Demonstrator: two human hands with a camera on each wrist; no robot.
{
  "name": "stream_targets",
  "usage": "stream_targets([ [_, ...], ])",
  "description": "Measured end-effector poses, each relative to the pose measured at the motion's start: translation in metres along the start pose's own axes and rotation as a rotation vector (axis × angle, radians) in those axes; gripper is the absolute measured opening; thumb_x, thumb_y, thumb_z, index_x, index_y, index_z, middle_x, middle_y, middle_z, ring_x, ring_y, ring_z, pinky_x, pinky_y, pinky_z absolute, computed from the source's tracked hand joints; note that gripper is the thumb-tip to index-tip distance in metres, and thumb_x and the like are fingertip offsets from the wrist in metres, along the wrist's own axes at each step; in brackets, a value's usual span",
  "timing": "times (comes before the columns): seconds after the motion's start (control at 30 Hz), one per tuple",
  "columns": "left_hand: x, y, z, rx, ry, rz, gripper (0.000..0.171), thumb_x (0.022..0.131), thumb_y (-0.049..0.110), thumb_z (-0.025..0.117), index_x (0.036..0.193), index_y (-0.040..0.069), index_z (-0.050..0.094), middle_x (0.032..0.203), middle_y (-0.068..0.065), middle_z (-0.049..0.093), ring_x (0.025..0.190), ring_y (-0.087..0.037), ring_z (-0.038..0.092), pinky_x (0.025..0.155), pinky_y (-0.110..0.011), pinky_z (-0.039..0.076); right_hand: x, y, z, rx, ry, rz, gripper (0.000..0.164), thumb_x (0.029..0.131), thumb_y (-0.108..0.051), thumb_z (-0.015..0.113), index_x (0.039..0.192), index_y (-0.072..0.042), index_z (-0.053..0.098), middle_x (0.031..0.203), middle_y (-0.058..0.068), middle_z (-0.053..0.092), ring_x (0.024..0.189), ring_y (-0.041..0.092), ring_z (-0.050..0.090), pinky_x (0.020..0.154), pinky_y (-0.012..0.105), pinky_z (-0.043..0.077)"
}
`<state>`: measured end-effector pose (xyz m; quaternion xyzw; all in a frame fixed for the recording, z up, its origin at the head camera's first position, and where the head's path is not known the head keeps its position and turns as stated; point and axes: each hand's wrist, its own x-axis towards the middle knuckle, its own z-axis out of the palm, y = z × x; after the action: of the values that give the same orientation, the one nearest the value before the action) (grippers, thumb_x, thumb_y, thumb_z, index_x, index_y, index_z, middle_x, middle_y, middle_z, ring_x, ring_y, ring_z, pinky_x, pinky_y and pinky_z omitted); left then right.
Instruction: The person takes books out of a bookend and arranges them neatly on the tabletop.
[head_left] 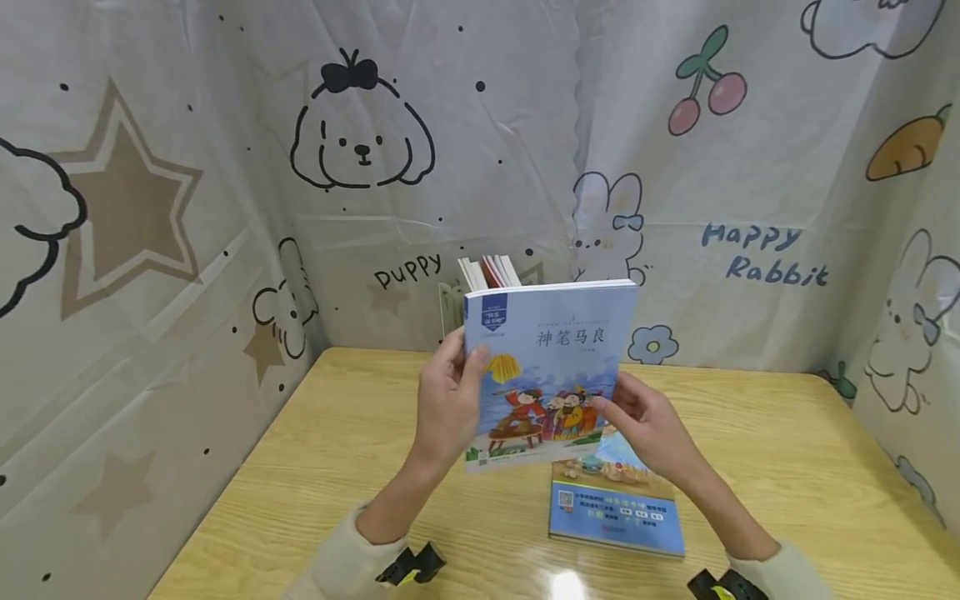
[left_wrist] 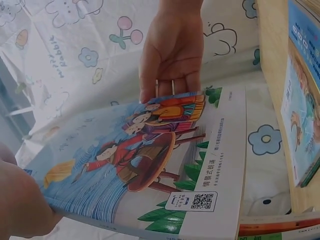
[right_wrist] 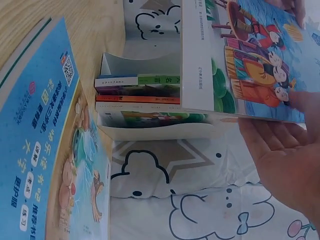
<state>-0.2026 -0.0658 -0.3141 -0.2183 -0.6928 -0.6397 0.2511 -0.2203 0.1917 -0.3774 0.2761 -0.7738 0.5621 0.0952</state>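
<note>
A thin blue picture book point(head_left: 551, 375) with painted figures on its cover is held up above the table, cover toward me. My left hand point(head_left: 450, 400) grips its left edge, thumb on the front cover. At the lower right edge, my right hand point(head_left: 652, 421) pinches it, thumb in front and fingers behind. A second blue book point(head_left: 615, 508) lies flat on the table below, partly covered by the held book and right hand. In the right wrist view, several books point(right_wrist: 140, 95) stand in a white holder point(right_wrist: 160, 132); the held book mostly hides them in the head view.
The pale wooden table point(head_left: 300, 467) runs back to a hanging cloth point(head_left: 480, 167) printed with cartoon animals, stars and fruit. More of this cloth encloses the left and right sides. Black devices point(head_left: 411, 564) are strapped at both wrists.
</note>
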Motion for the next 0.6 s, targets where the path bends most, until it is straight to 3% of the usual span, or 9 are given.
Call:
stream_targets([
  [0.13, 0.000, -0.003, 0.001, -0.009, -0.007, -0.010, 0.029, 0.105, 0.005, 0.050, 0.131, -0.007, 0.056, 0.112, -0.020, 0.069, 0.094, -0.028, 0.069, 0.075, -0.035, 0.060, -0.001, -0.001, -0.003, -0.022, 0.055, -0.048, 0.039, 0.101, 0.000, 0.056, 0.140, 0.003, 0.053, 0.116, 0.020, 0.069, 0.092, 0.012, 0.070, 0.076, 0.031, 0.060],
  [0.3, 0.001, -0.006, 0.002, -0.037, -0.022, -0.038, 0.030, 0.105, 0.006, 0.050, 0.132, -0.006, 0.056, 0.114, -0.019, 0.069, 0.096, -0.027, 0.069, 0.077, -0.036, 0.060, -0.006, -0.002, -0.007, -0.063, 0.108, -0.042, 0.027, 0.100, -0.001, 0.059, 0.125, 0.001, 0.065, 0.100, 0.014, 0.073, 0.066, 0.011, 0.065, 0.068, 0.030, 0.060],
  [0.5, 0.002, -0.011, 0.003, -0.047, -0.033, -0.087, 0.030, 0.103, 0.004, 0.051, 0.131, -0.005, 0.057, 0.111, -0.018, 0.070, 0.090, -0.027, 0.070, 0.073, -0.034, 0.061, -0.012, 0.001, -0.010, -0.077, 0.121, -0.038, 0.025, 0.099, -0.003, 0.060, 0.123, -0.001, 0.068, 0.107, 0.012, 0.073, 0.076, 0.015, 0.070, 0.069, 0.033, 0.061],
  [0.6, 0.003, -0.016, 0.002, -0.053, -0.050, -0.092, 0.031, 0.102, 0.004, 0.053, 0.132, -0.006, 0.057, 0.111, -0.020, 0.069, 0.091, -0.029, 0.069, 0.074, -0.033, 0.060, -0.014, 0.005, -0.013, -0.077, 0.129, -0.033, 0.017, 0.099, -0.002, 0.060, 0.112, -0.003, 0.071, 0.088, 0.006, 0.071, 0.067, 0.012, 0.064, 0.065, 0.033, 0.060],
])
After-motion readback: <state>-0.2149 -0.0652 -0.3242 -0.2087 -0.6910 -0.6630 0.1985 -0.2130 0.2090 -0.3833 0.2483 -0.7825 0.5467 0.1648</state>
